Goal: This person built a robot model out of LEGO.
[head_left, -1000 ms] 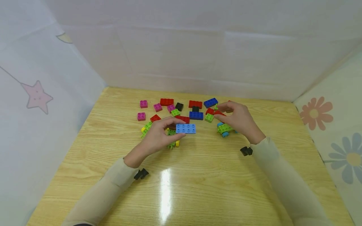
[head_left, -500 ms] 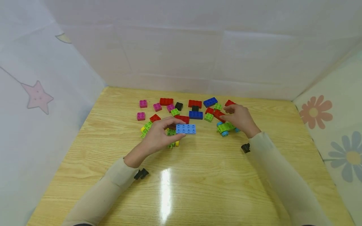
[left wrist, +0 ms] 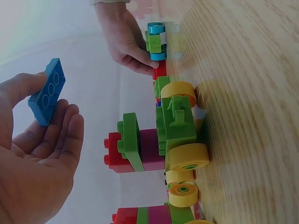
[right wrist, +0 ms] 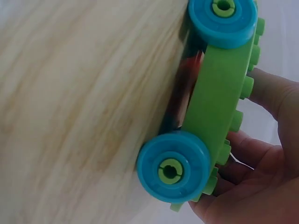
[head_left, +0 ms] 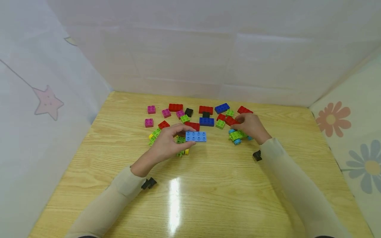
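Observation:
My left hand (head_left: 164, 142) pinches a light blue toy building brick (head_left: 195, 136) between thumb and fingers, studs facing the head camera. In the left wrist view that brick (left wrist: 48, 92) is held clear of the table. My right hand (head_left: 252, 126) reaches over a green wheeled base (head_left: 237, 135) with blue wheels. Its thumb and fingertips pinch the near right end of a red brick (head_left: 231, 121) on the table. In the right wrist view the green base (right wrist: 217, 88) stands in front of the fingers and hides what they grip.
Pink bricks (head_left: 149, 123), dark blue bricks (head_left: 206, 122), red ones (head_left: 176, 107) and small green ones (head_left: 220, 124) lie along the table's back. Brick-built vehicles with yellow wheels (left wrist: 189, 156) stand beneath my left hand. A white sheet (head_left: 178, 59) hangs behind the table.
My right hand has moved down and nearer, from above the back red bricks onto the red brick behind the green base. The left hand keeps the light blue brick in place.

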A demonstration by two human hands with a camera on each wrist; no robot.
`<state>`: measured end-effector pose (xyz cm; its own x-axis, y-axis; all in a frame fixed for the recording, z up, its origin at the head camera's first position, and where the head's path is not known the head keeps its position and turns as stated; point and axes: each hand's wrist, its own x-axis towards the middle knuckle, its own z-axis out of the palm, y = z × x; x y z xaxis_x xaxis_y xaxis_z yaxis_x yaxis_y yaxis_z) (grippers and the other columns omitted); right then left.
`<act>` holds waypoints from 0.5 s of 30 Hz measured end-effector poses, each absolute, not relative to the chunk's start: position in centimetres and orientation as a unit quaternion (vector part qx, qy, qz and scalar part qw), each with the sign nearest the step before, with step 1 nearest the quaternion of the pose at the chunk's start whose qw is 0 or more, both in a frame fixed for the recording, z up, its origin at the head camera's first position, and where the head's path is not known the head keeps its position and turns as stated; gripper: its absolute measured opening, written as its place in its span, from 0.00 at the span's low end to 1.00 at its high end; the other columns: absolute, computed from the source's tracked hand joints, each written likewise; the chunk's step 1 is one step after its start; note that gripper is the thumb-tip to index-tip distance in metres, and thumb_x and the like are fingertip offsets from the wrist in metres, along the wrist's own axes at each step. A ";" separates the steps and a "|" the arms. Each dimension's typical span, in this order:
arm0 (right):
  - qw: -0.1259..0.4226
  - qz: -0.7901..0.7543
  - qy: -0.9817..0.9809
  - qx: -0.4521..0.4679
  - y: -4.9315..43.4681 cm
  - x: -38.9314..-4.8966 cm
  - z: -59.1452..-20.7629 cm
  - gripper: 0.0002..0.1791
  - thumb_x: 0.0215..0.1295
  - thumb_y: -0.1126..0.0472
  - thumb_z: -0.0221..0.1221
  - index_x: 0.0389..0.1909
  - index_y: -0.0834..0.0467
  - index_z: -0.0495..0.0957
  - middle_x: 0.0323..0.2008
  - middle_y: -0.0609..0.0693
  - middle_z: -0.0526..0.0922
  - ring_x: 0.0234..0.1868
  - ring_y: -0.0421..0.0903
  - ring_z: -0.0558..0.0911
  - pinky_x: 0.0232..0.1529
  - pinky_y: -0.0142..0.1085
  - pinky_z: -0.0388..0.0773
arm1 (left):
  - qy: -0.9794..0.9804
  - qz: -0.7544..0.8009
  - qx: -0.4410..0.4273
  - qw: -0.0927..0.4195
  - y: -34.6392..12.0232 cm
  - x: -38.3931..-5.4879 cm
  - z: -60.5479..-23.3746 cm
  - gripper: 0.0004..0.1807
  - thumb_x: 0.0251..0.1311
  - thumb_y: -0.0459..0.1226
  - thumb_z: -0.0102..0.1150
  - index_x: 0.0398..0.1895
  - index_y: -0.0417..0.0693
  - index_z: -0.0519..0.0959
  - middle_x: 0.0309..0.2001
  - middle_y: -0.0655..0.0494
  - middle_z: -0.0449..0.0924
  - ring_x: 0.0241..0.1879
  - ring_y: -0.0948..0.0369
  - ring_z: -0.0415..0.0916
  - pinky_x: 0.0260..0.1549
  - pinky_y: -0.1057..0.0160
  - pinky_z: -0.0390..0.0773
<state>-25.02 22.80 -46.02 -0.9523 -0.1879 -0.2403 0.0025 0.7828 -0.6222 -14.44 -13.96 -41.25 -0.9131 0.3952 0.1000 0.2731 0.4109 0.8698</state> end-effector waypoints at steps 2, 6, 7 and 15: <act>0.143 -0.320 0.935 -0.050 22.8 -25.1 -46.2 0.31 0.77 0.49 0.71 0.70 0.64 0.81 0.68 0.65 0.85 0.67 0.65 0.84 0.70 0.62 0.83 | 0.838 0.504 0.201 0.060 -14.0 -14.5 -41.3 0.20 0.69 0.42 0.79 0.61 0.51 0.89 0.51 0.55 0.91 0.50 0.55 0.86 0.49 0.52 0.86; 0.136 -0.309 0.940 -0.051 22.8 -24.9 -46.0 0.29 0.77 0.51 0.69 0.69 0.65 0.81 0.66 0.66 0.86 0.64 0.65 0.85 0.68 0.61 0.84 | 0.836 0.506 0.202 0.061 -13.9 -14.5 -41.3 0.20 0.69 0.42 0.79 0.61 0.51 0.89 0.51 0.55 0.91 0.50 0.54 0.86 0.49 0.52 0.86; 0.136 -0.311 0.939 -0.047 22.8 -24.8 -45.8 0.29 0.77 0.51 0.69 0.70 0.65 0.81 0.66 0.66 0.86 0.64 0.65 0.85 0.68 0.61 0.84 | 0.836 0.507 0.202 0.061 -13.9 -14.5 -41.3 0.19 0.69 0.41 0.79 0.61 0.51 0.89 0.51 0.55 0.91 0.50 0.54 0.86 0.48 0.52 0.86; 0.131 -0.340 0.930 -0.042 22.2 -23.4 -43.3 0.30 0.79 0.49 0.67 0.74 0.61 0.80 0.70 0.62 0.84 0.66 0.62 0.83 0.70 0.60 0.83 | 0.838 0.503 0.201 0.060 -13.9 -14.5 -41.2 0.19 0.68 0.40 0.79 0.60 0.51 0.89 0.51 0.55 0.91 0.50 0.54 0.87 0.49 0.47 0.88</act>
